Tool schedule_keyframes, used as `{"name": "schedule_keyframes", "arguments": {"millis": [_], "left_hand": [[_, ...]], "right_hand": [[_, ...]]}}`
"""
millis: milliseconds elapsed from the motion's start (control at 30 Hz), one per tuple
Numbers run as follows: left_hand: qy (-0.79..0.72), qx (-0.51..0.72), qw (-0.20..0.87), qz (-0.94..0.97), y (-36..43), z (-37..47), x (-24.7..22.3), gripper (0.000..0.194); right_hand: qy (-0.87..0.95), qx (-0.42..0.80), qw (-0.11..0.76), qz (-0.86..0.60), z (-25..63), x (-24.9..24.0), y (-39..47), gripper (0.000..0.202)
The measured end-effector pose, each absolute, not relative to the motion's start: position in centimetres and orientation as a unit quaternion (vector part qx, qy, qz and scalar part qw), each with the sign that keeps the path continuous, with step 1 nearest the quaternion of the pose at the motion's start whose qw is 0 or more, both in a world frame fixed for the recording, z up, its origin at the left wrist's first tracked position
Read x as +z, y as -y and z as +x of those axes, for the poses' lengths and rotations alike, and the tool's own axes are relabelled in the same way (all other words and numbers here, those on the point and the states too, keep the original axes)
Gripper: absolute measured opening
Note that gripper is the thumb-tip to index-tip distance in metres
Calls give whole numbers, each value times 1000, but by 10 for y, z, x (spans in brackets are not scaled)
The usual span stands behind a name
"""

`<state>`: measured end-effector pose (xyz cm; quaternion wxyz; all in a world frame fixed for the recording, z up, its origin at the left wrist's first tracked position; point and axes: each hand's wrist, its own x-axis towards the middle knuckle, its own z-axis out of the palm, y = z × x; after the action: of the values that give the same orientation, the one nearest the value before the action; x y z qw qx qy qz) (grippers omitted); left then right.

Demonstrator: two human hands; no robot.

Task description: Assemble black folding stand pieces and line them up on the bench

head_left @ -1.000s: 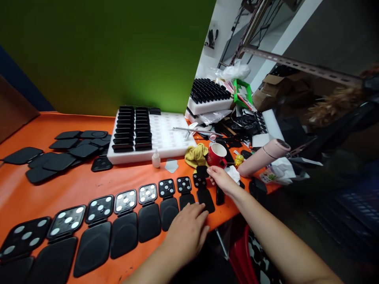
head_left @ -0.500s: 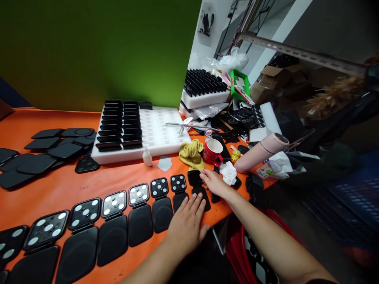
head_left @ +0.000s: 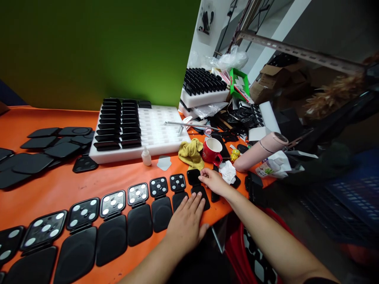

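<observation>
My left hand (head_left: 188, 217) lies flat with its fingers stretched out, the fingertips on the lower half of a black hinged case (head_left: 203, 196) at the right end of a row. My right hand (head_left: 212, 181) pinches the right edge of that case's raised upper flap (head_left: 193, 177), thumb and forefinger together. The flap has no white dots on it. Left of my hands, several open cases of the same kind lie in a row; one upper half (head_left: 177, 183) shows white round dots, as do the others.
Behind the row stands a white foam rack (head_left: 161, 130) partly filled with black pieces. A dropper bottle (head_left: 146, 156), yellow cloth (head_left: 192, 154), red mug (head_left: 212, 151) and pink flask (head_left: 260, 153) surround the work spot. Loose black plates (head_left: 63, 149) pile up at left.
The view has shifted very slightly. Both hands keep nearly the same position and grip on the case.
</observation>
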<state>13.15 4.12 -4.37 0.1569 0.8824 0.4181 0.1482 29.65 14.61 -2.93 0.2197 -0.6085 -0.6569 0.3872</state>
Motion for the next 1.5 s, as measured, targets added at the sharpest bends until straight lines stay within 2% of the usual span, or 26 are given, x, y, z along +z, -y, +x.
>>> {"name": "schedule_keyframes", "arguments": {"millis": [500, 1133, 1500], "left_hand": [[-418, 137, 164, 883, -41, 133, -47, 61], [-423, 134, 169, 880, -41, 133, -44, 61], [-420, 138, 161, 882, -42, 132, -44, 60]], "right_hand": [[599, 453, 175, -637, 293, -20, -156, 9], [558, 415, 215, -686, 282, -38, -150, 10], [585, 401, 158, -687, 287, -28, -158, 13]]}}
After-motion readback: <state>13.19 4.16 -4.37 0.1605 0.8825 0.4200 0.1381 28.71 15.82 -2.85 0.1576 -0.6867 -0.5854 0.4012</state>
